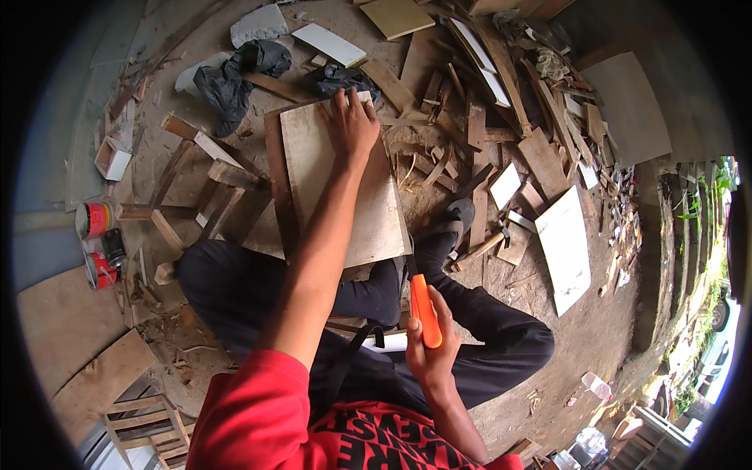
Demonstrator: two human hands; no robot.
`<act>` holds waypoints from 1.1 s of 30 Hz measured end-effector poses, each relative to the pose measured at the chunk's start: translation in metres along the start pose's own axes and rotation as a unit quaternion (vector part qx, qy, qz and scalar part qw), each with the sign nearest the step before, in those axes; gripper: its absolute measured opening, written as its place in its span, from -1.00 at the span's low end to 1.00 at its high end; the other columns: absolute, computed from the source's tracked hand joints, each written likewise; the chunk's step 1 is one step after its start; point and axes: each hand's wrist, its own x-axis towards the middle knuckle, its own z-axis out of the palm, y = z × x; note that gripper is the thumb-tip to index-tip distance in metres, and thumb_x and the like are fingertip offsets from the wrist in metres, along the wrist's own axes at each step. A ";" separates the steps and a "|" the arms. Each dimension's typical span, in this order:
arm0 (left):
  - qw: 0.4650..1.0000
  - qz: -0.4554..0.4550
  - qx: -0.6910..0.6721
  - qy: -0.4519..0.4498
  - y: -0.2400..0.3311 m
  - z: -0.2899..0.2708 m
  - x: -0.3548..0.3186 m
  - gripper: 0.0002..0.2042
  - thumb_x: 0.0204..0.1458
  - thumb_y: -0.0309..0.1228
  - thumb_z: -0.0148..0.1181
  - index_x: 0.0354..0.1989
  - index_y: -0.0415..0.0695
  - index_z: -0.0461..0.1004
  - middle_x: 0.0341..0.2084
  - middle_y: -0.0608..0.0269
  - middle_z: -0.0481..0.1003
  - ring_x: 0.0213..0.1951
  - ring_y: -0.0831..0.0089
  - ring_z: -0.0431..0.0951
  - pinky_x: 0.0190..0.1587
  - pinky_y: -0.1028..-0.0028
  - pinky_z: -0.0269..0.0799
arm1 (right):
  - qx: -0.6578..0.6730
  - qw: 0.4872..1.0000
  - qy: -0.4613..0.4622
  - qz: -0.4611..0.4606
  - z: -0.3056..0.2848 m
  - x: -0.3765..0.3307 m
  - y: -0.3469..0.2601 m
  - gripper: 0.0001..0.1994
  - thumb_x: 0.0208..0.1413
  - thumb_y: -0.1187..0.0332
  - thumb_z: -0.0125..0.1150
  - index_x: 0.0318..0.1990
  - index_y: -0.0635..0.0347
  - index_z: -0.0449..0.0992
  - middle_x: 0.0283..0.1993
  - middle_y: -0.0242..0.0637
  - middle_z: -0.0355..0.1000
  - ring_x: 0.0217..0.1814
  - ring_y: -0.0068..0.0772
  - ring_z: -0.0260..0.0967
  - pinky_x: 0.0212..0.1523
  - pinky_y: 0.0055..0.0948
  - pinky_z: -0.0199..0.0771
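A: Where is the pale board?

B: The pale board (376, 223) lies in the middle, its far end tipped slightly left, overlapping a brown board (281, 188) that shows along its left side. The seated person's legs are on the near side.

A: What are the hands doing?

B: The left hand (350, 129) rests on the far end, fingers spread and bent at the edge; whether it grips or merely presses cannot be told. The right hand (435, 348) is wrapped around the orange handle (425, 309) of a tool, just beside the board's near right corner. The tool's working end is hard to make out.

A: How would the board handle?

B: It looks thin, flat and stiff, probably fairly light and not slippery, though its edges may splinter. The far end or the left long edge seems the best hold, well apart from the tool.
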 end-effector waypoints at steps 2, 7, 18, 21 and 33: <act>1.000 -0.009 -0.021 -0.005 0.003 -0.005 0.001 -0.58 0.15 -0.20 0.13 0.11 -0.18 0.45 0.13 0.05 0.38 0.21 0.13 0.37 0.39 -0.10 0.00 | -0.040 0.999 -0.028 -0.022 -0.003 -0.003 -0.001 -0.43 0.17 0.41 0.31 0.30 0.41 0.28 0.11 0.16 0.49 -0.31 -0.18 0.64 -0.29 -0.41 0.60; 1.000 -0.018 -0.012 -0.008 0.012 0.004 0.009 -0.58 0.10 -0.21 0.21 0.07 -0.17 0.45 0.06 0.08 0.43 0.19 0.16 0.39 0.39 -0.08 0.02 | -0.008 0.997 -0.039 0.069 -0.005 0.005 0.006 -0.44 0.27 0.17 0.20 0.24 0.48 0.35 0.11 0.17 0.50 0.06 -0.09 0.58 0.04 -0.34 0.54; 0.999 -0.030 0.031 -0.021 0.012 0.009 0.025 -0.76 0.13 -0.21 0.19 -0.10 -0.02 0.47 -0.14 0.27 0.55 0.08 0.25 0.49 0.33 -0.21 0.05 | -0.015 0.998 -0.060 0.010 0.012 0.076 0.032 -0.43 0.22 0.26 0.27 0.27 0.49 0.32 0.08 0.15 0.52 -0.17 -0.21 0.65 -0.21 -0.46 0.60; 0.999 -0.036 0.022 -0.005 0.013 0.015 0.025 -0.80 0.09 -0.23 0.22 -0.23 -0.06 0.47 -0.21 0.23 0.55 0.04 0.23 0.49 0.36 -0.21 0.01 | 0.012 0.997 -0.055 0.049 0.028 0.102 0.032 -0.44 0.20 0.32 0.30 0.27 0.44 0.33 0.01 0.10 0.55 -0.22 -0.30 0.64 -0.21 -0.49 0.58; 0.999 -0.038 -0.026 -0.008 0.013 0.006 0.018 -0.85 0.14 -0.26 0.19 -0.16 0.04 0.51 -0.18 0.32 0.55 0.02 0.24 0.50 0.33 -0.18 0.05 | -0.050 0.986 -0.121 0.099 0.002 0.059 0.015 -0.44 0.27 0.16 0.16 0.21 0.52 0.36 -0.06 0.03 0.58 -0.16 -0.22 0.63 -0.13 -0.43 0.57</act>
